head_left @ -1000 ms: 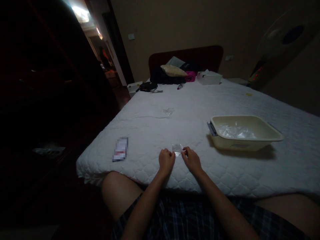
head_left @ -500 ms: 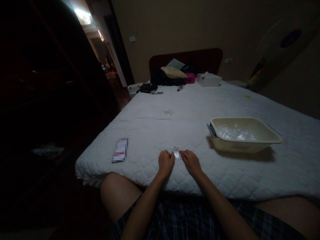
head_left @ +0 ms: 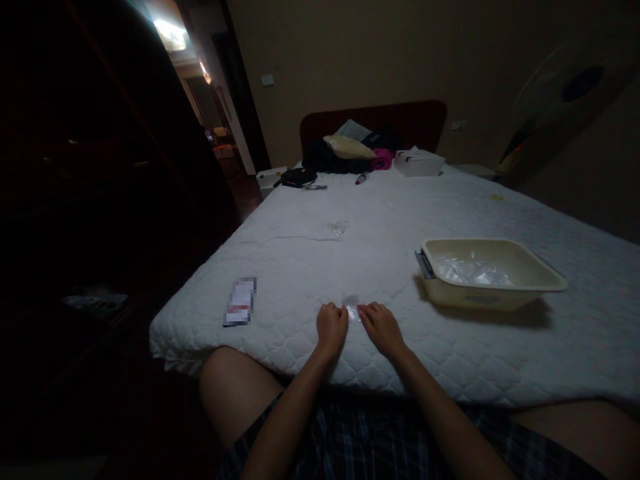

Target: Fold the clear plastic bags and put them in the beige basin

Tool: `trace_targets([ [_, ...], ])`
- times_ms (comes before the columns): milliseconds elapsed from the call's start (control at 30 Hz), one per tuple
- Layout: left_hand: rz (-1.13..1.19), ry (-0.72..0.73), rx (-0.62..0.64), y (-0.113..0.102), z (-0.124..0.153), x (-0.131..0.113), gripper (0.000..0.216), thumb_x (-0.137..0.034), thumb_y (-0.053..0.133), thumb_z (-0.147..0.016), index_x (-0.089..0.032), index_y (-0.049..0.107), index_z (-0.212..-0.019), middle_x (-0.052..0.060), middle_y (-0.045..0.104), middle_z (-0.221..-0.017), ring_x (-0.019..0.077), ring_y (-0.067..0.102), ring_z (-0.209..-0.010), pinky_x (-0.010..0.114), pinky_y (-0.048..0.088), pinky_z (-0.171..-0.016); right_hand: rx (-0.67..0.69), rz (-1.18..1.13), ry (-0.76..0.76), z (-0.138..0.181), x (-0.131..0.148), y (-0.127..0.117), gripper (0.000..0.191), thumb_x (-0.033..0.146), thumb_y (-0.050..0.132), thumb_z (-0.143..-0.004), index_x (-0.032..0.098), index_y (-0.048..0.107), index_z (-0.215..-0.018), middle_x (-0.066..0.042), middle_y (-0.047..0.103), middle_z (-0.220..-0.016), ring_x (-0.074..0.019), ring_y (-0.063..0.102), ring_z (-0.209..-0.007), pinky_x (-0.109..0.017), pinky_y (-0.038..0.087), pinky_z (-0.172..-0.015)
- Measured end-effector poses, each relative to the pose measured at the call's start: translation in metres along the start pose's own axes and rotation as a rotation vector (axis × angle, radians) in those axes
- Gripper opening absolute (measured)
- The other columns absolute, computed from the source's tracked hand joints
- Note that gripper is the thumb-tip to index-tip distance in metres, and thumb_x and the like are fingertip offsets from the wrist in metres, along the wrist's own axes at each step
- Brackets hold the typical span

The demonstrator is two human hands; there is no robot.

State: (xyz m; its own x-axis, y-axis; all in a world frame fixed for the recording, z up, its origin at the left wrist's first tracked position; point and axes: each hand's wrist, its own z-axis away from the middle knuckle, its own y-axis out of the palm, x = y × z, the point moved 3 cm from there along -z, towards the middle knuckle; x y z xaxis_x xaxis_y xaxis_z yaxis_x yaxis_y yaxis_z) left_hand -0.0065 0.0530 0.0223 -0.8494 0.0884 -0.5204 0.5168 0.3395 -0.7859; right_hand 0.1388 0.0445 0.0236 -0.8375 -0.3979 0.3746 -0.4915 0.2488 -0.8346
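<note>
Left hand (head_left: 333, 328) and right hand (head_left: 383, 328) are handling a clear film (head_left: 353, 309) on the bed (head_left: 285, 283), at lower centre of the frame.
Both are curling nearly closed, fingertips touching the film's opposite sides; whether they are truly pinching it, I cannot tell. Such thin film is probably needing light, even tension, with fingertips staying at its edges.
</note>
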Motion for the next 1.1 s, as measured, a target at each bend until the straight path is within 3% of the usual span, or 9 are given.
trace_targets([
  [167, 0.052, 0.011, -0.032, 0.0, -0.001, -0.001, 0.029, -0.027, 0.047, -0.081, -0.017, 0.054, -0.055, 0.005, 0.055, -0.063, 0.0173, 0.051, -0.068, 0.029, 0.036, -0.064, 0.016, 0.004, -0.005, 0.001, 0.001, -0.002, 0.03, 0.033, 0.037, -0.092, 0.021, 0.061, -0.106, -0.006, 0.058, -0.089, -0.0178, 0.052, -0.084, -0.029, 0.038, -0.076],
  [300, 0.243, 0.052, -0.103, -0.007, 0.003, 0.003, 0.014, -0.02, 0.048, -0.08, -0.017, 0.055, -0.068, 0.003, 0.055, -0.072, 0.0152, 0.052, -0.07, 0.027, 0.042, -0.065, 0.021, -0.011, -0.008, 0.002, 0.0, 0.0, 0.033, 0.042, 0.043, -0.088, 0.022, 0.059, -0.109, -0.006, 0.059, -0.091, -0.0189, 0.052, -0.086, -0.03, 0.038, -0.077],
  [367, 0.333, 0.145, -0.135, -0.012, 0.007, 0.006, 0.012, -0.011, 0.046, -0.077, -0.016, 0.056, -0.081, 0.006, 0.058, -0.086, 0.0157, 0.055, -0.082, 0.029, 0.045, -0.074, 0.013, -0.017, -0.006, 0.003, -0.001, 0.0, 0.036, 0.044, 0.046, -0.086, 0.021, 0.058, -0.111, -0.006, 0.059, -0.092, -0.0194, 0.051, -0.087, -0.031, 0.038, -0.078],
  [433, 0.343, 0.302, -0.121, -0.015, 0.012, 0.009, 0.027, -0.003, 0.046, -0.072, -0.017, 0.057, -0.093, 0.008, 0.058, -0.105, 0.0182, 0.052, -0.101, 0.035, 0.044, -0.087, 0.004, -0.021, -0.007, 0.003, -0.002, 0.001, 0.037, 0.045, 0.046, -0.085, 0.021, 0.058, -0.111, -0.006, 0.059, -0.093, -0.0196, 0.051, -0.088, -0.031, 0.038, -0.079],
  [567, 0.264, 0.535, 0.018, -0.008, 0.014, 0.015, 0.048, 0.002, 0.048, -0.07, -0.019, 0.053, -0.113, 0.009, 0.052, -0.124, 0.0211, 0.042, -0.12, 0.043, 0.038, -0.098, -0.005, -0.031, -0.008, 0.004, -0.003, 0.001, 0.036, 0.043, 0.044, -0.087, 0.02, 0.058, -0.111, -0.006, 0.06, -0.093, -0.0193, 0.052, -0.088, -0.031, 0.038, -0.08],
  [733, 0.247, 0.51, 0.065, 0.001, 0.011, 0.021, 0.039, -0.009, 0.05, -0.08, -0.02, 0.052, -0.118, 0.01, 0.054, -0.123, 0.0198, 0.048, -0.116, 0.043, 0.04, -0.096, -0.006, -0.042, 0.0, 0.003, -0.002, 0.0, 0.034, 0.04, 0.041, -0.089, 0.019, 0.059, -0.109, -0.006, 0.06, -0.091, -0.0186, 0.052, -0.086, -0.031, 0.039, -0.079],
  [933, 0.18, 0.467, 0.092, 0.003, 0.011, 0.017, 0.027, -0.016, 0.05, -0.083, -0.02, 0.058, -0.108, 0.011, 0.057, -0.119, 0.0214, 0.05, -0.112, 0.044, 0.04, -0.095, -0.022, -0.105, 0.015, 0.003, 0.003, -0.006, 0.034, 0.038, 0.04, -0.089, 0.019, 0.06, -0.108, -0.006, 0.06, -0.088, -0.0189, 0.053, -0.084, -0.032, 0.04, -0.078],
  [1100, 0.205, 0.463, 0.011, -0.014, 0.014, 0.003, 0.024, -0.009, 0.049, -0.078, -0.016, 0.06, -0.098, 0.012, 0.048, -0.129, 0.0245, 0.038, -0.123, 0.046, 0.033, -0.1, -0.111, -0.409, 0.089, 0.005, -0.003, -0.01, 0.034, 0.035, 0.035, -0.091, 0.018, 0.057, -0.11, -0.008, 0.06, -0.097, -0.0188, 0.055, -0.091, -0.034, 0.042, -0.083],
])
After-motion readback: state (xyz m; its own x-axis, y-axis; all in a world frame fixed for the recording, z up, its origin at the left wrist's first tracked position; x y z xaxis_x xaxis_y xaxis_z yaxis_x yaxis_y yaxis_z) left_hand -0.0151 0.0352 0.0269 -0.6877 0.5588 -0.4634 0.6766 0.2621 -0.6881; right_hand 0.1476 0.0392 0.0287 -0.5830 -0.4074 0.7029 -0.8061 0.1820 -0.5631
